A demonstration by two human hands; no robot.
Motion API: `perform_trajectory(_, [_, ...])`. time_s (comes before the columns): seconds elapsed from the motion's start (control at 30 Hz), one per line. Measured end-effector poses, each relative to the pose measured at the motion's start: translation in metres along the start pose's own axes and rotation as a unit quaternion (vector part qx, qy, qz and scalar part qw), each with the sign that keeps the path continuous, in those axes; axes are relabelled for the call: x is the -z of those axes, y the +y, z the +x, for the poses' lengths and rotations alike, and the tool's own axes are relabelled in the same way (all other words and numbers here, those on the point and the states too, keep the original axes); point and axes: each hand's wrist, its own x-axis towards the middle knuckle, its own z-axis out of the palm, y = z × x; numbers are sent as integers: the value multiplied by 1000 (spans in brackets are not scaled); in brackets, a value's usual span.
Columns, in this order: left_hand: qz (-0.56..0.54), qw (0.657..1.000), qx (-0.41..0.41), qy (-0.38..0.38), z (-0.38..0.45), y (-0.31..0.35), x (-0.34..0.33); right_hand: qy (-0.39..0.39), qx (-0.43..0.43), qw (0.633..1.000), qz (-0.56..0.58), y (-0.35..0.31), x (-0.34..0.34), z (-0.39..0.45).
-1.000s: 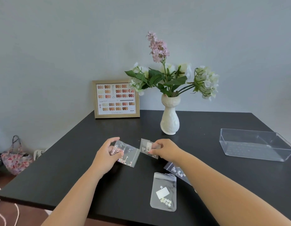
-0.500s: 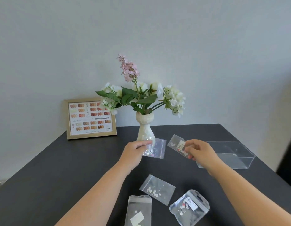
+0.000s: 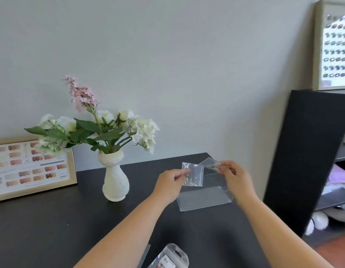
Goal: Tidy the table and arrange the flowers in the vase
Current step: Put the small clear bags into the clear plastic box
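My left hand (image 3: 170, 179) pinches a small clear plastic bag of sparkly bits (image 3: 194, 174) above the clear plastic tray (image 3: 204, 200) on the black table (image 3: 51, 229). My right hand (image 3: 234, 176) holds a second small clear bag (image 3: 210, 163) just to the right, also over the tray. A white vase (image 3: 114, 180) stands left of my hands, filled with white and pink flowers (image 3: 90, 128) and green leaves. Another clear pouch (image 3: 169, 257) lies at the bottom edge of the view, partly cut off.
A gold-framed nail colour chart (image 3: 30, 168) leans against the wall at the left. A black shelf unit (image 3: 311, 151) stands right of the table with items on its shelves. A second framed chart (image 3: 334, 45) sits on top of it.
The view has swung to the right. Both hands have carried their bags rightward and now hold them over the clear tray. The loose bags on the table have mostly slipped out of view.
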Motion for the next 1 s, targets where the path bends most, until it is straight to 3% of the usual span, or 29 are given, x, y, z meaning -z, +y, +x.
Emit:
perform_trajectory(0.2, [165, 984, 56, -19, 5, -17, -32, -90, 52, 975, -195, 23, 12, 9])
perform_trajectory(0.37, [227, 973, 28, -32, 3, -29, -28, -112, 78, 939, -316, 40, 12, 17])
perform_trajectory(0.57, [302, 952, -36, -17, -9, -35, -15, -119, 38, 895, -427, 48, 3, 19])
perform_trajectory(0.73, [289, 955, -67, -7, -33, -36, 13, -68, 76, 914, -393, 48, -1, 0])
perform_trajectory(0.87, [223, 969, -13, -102, -62, -46, 52, -41, 159, 929, -333, 42, -8, -29])
perform_trajectory(1.0, [211, 958, 72, -180, -90, -59, 84, -94, 286, 929, -214, 30, -14, -63])
